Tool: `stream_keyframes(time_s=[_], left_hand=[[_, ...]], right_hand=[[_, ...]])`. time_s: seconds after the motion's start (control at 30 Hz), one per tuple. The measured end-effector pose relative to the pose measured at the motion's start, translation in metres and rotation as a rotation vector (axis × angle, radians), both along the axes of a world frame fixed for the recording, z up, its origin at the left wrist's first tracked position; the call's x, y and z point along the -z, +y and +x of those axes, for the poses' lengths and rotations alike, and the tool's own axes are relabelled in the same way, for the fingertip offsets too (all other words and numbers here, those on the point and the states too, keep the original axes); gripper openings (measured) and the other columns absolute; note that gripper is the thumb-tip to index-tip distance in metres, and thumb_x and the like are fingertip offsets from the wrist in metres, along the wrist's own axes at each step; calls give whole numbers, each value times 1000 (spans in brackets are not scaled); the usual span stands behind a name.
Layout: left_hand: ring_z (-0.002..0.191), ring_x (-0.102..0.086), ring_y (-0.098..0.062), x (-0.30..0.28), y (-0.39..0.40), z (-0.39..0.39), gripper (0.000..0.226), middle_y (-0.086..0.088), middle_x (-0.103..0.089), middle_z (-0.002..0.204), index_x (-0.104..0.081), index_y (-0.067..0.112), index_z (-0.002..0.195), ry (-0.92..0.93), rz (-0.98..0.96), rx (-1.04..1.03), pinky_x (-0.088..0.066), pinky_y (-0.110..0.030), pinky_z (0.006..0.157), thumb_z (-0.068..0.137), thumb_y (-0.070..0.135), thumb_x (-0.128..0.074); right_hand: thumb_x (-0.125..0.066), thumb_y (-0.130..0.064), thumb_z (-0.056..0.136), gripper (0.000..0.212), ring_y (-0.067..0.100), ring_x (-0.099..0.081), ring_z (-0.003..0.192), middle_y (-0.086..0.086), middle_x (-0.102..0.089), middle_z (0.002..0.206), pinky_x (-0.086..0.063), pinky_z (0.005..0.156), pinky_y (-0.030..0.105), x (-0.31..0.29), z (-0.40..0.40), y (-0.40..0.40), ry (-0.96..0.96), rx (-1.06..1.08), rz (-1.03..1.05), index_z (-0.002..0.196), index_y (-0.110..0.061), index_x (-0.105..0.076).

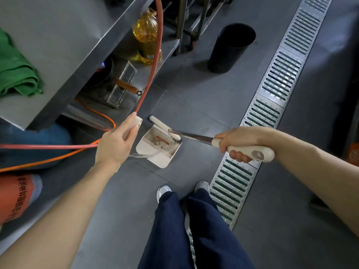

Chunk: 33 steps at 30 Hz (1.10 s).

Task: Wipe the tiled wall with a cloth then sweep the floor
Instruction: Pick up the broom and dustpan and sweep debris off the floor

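My right hand (pixel 240 143) grips the cream handle of a broom (pixel 194 136), whose metal shaft slants down to a cream brush head lying across the mouth of the dustpan. My left hand (pixel 116 144) is closed on the cream top of the dustpan handle (pixel 137 121). The cream dustpan (pixel 158 147) sits on the grey floor (pixel 194 98) with some dirt specks inside and a comb edge at its back. A green cloth (pixel 15 70) lies crumpled on the steel counter (pixel 58 35) at the left.
A red hose (pixel 155 55) and an orange cable (pixel 48 160) cross by my left hand. A black bin (pixel 231 47) stands ahead, an oil bottle (pixel 146 35) on the lower shelf. A metal drain grate (pixel 272 90) runs along the right. My feet (pixel 182 191) are just behind the dustpan.
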State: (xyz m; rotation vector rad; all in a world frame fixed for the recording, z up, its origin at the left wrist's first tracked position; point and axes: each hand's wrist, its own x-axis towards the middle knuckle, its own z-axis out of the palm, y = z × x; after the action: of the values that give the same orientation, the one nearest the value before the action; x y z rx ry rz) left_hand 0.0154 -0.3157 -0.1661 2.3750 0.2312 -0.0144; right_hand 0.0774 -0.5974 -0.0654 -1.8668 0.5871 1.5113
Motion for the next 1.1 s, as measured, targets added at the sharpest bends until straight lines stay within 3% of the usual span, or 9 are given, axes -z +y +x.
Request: stream_keyframes(time_s=[0.17,0.3,0.43,0.57,0.67,0.73,0.87,1.0,1.1], left_hand=[[101,-62,-25,-5,14,-29,31,6,-68,112,-51,40,125,31,-58,-27,-51,-41,81,95,33,-49],[99,-61,-25,-8,27,-57,33,5,-68,111,-39,49,121,74,-48,-78,-51,-39,80,94,33,-49],[102,-58,-12,-2,41,-78,37,14,-64,110,-55,31,126,30,-88,-99,-42,-19,86,90,38,-50],[97,-64,-25,2,44,-73,35,-3,-69,111,-56,26,129,46,-76,-118,-51,-36,82,94,29,-53],[95,-64,-30,3,43,-68,36,-3,-69,112,-53,31,130,66,-103,-102,-53,-40,77,94,33,-51],[98,-64,-28,3,44,-69,36,-3,-68,114,-54,30,130,73,-112,-108,-52,-40,82,94,34,-51],[87,-64,-37,0,42,-80,33,-2,-69,106,-54,35,126,74,-121,-136,-54,-48,78,93,37,-51],[87,-57,-44,-7,23,-93,31,3,-68,98,-55,40,124,118,-141,-155,-52,-50,73,92,41,-52],[85,-59,-39,-11,6,-106,30,0,-68,99,-57,40,122,117,-129,-153,-49,-37,68,93,40,-51]], right_hand=[[-44,-4,90,38,9,-39,28,7,-44,54,-33,30,12,14,0,28,-112,-42,-24,127,-6,-49],[-44,-6,89,23,13,-42,35,8,-47,57,-36,34,15,43,-1,47,-137,-86,-40,111,-6,-52],[-41,-8,91,34,21,-48,50,10,-52,59,-40,47,27,65,-34,65,-103,-251,-39,122,3,-51],[-39,-6,92,35,15,-43,45,6,-48,56,-38,42,25,64,-81,80,11,-188,29,126,-1,-46],[-42,-6,89,45,11,-40,42,4,-44,53,-35,38,19,55,-88,71,90,-74,92,134,-3,-44],[-44,-5,90,48,7,-38,34,1,-42,47,-33,30,13,43,-79,59,127,79,122,138,-6,-41],[-40,-7,93,53,3,-33,25,-3,-38,38,-26,24,9,24,-66,30,176,270,147,145,-11,-30],[-43,-5,92,46,5,-33,26,-1,-39,39,-29,27,9,19,-74,9,64,213,98,136,-15,-41],[-44,-4,91,41,6,-34,26,1,-39,45,-30,28,10,20,-84,-11,-16,210,62,131,-12,-46]])
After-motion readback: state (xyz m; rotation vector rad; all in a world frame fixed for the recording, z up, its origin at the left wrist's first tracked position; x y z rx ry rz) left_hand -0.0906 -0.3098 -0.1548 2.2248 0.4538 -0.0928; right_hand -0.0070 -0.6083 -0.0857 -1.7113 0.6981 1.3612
